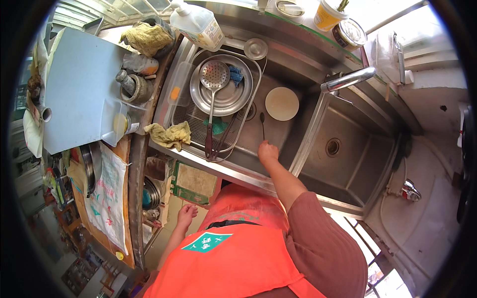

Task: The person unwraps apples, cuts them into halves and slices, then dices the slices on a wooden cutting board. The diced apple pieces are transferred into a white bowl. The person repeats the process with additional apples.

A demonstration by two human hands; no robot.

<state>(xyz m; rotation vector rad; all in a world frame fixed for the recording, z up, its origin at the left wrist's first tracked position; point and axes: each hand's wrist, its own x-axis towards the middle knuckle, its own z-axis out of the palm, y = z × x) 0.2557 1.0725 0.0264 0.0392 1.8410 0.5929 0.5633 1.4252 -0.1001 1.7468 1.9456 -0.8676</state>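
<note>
My right hand [268, 152] reaches into the left basin [275, 136] of a stainless steel sink, its fingers on the handle end of a small metal spoon [262, 122]. The spoon's bowl points away from me, near the drain. Just right of it lies a round cream-coloured plate or lid [282, 104]. My left hand [187, 215] hangs beside my red apron, below the counter edge, fingers loosely curled with nothing visible in them. Left in the basin, a wire mesh basket [186, 128] holds a steel bowl [238, 100], a perforated skimmer [215, 74] and a blue scrubber [236, 75].
A yellow cloth [169, 135] drapes over the sink's front left rim. Beyond the basket stands a large pump bottle [197, 28]. The chrome faucet [348, 79] juts over the divider beside the right basin [328, 167]. A stone mortar [136, 91] sits on the left counter.
</note>
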